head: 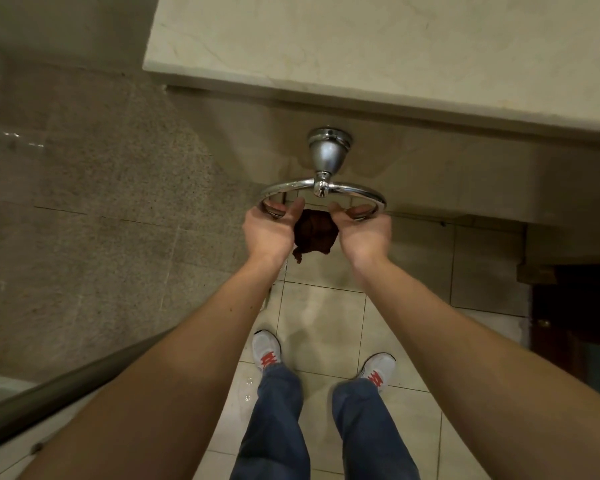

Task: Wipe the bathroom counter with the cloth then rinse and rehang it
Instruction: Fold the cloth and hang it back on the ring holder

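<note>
Brown cloth (316, 233) hangs bunched on the towel ring (362, 192). The left hand (267, 232) and right hand (365, 235) grip the ring. Best to spread the cloth flat.

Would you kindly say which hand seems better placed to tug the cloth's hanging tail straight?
Left, narrowly. Both the left hand and right hand grip the towel ring at its near rim beside the cloth, but its loose tail hangs on the left hand's side.
</note>
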